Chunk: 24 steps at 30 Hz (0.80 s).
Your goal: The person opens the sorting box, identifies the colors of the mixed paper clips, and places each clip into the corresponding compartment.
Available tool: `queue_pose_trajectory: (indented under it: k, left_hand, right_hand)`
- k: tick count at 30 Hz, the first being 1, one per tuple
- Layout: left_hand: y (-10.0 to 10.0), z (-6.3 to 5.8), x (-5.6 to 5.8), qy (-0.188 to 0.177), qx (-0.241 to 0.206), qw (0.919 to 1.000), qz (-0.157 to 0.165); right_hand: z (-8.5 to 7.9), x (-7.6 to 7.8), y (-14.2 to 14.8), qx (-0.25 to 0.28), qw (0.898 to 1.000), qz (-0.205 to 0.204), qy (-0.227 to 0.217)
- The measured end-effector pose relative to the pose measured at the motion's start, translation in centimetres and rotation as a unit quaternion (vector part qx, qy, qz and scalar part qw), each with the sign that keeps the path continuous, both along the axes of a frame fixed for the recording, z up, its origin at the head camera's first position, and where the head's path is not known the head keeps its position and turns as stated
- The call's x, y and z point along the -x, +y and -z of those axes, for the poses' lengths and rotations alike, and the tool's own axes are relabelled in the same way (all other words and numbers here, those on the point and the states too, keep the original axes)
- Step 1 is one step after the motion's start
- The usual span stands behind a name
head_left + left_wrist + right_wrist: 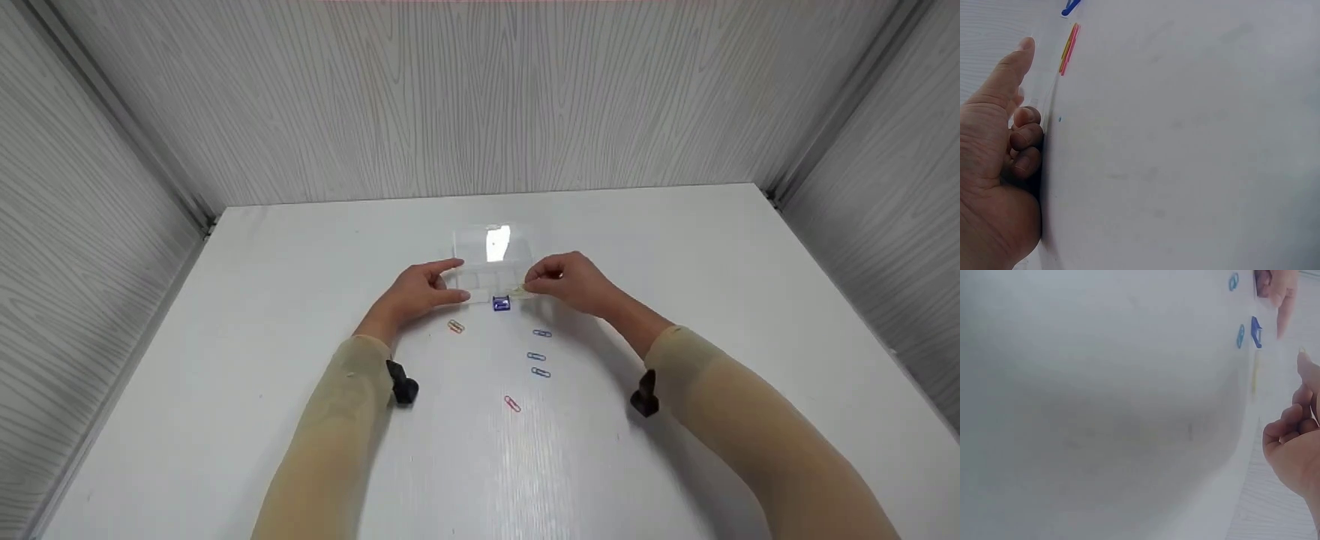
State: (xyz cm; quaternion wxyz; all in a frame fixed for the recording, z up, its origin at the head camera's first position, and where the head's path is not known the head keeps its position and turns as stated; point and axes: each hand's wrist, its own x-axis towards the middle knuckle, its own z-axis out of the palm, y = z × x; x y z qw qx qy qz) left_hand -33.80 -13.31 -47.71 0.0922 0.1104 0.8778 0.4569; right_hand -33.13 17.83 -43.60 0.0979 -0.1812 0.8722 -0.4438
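Observation:
A clear plastic box with compartments stands with its lid raised and a blue latch at its front. My left hand grips the box's left side, thumb at the front corner and index finger farther back. Over the right end of the box, my right hand pinches a small yellow paper clip between thumb and fingertips; only its tip shows. Something yellow shows through the box's front wall, near the right hand.
On the white table, a yellow and a red paper clip lie together before the left hand. Blue paper clips lie in front of the box's right side, and a red paper clip lies nearer. Grey wood-grain panels enclose the table.

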Motion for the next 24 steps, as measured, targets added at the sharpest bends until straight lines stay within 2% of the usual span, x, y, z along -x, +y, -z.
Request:
queue_pose_trajectory:
  k: [5, 13, 24]
  left_hand:
    - [-0.1, -0.1, 0.0, -0.002, -0.001, 1.0000, -0.002]
    - [-0.2, 0.2, 0.0, 0.001, -0.002, 1.0000, 0.004]
    - [-0.2, 0.2, 0.2, 0.004, 0.005, 1.0000, 0.001]
  right_hand:
    - [-0.4, 0.6, -0.8, 0.007, 1.000, 0.025, 0.009]
    - [0.0, 1.3, -2.1, 0.004, 0.998, 0.064, -0.001]
    - [0.2, 1.5, -2.7, -0.002, 0.997, 0.082, -0.006]
